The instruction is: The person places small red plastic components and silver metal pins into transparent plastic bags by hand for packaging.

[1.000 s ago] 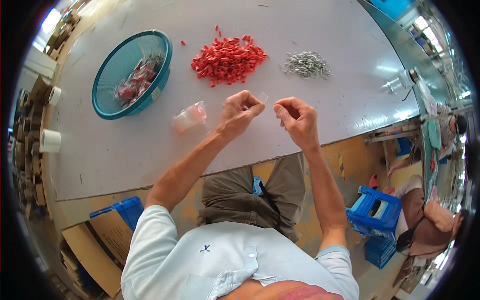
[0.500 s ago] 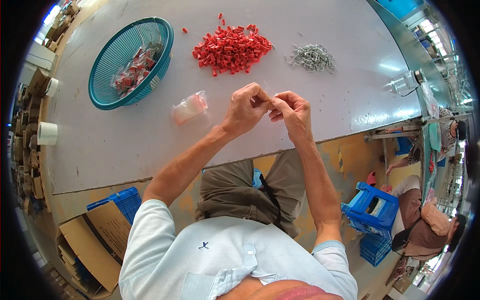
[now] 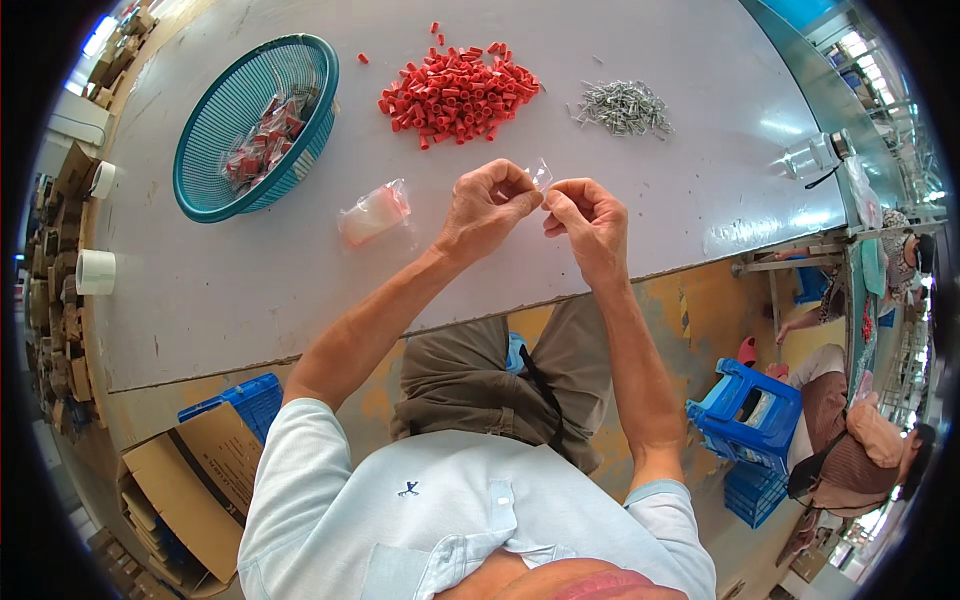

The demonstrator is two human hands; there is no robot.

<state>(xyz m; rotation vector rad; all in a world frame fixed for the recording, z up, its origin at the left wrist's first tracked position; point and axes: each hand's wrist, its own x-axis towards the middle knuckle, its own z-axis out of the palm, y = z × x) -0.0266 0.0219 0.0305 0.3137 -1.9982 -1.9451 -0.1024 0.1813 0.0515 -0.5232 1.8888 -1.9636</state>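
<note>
Between my two hands is a small clear plastic bag (image 3: 541, 174), pinched at its edges. My left hand (image 3: 487, 207) grips it from the left with thumb and forefinger. From the right, my right hand (image 3: 588, 222) pinches the same bag. Beyond my hands lies a heap of small red plastic caps (image 3: 455, 95), with a few loose ones by its far left side. To its right is a smaller pile of silvery metal pins or screws (image 3: 625, 108). A stack of clear bags with red print (image 3: 375, 213) lies on the table left of my left hand.
A teal plastic basket (image 3: 185, 150) holding filled bags stands at the far left of the grey table (image 3: 250, 290). Tape rolls (image 3: 96, 272) sit at the left edge. A clear jar (image 3: 810, 157) is at the right. Blue stools (image 3: 745, 415) and a seated person are lower right.
The clear bag has come into plain view above my fingertips. My hands have drawn slightly apart, and the whole view has shifted a little.
</note>
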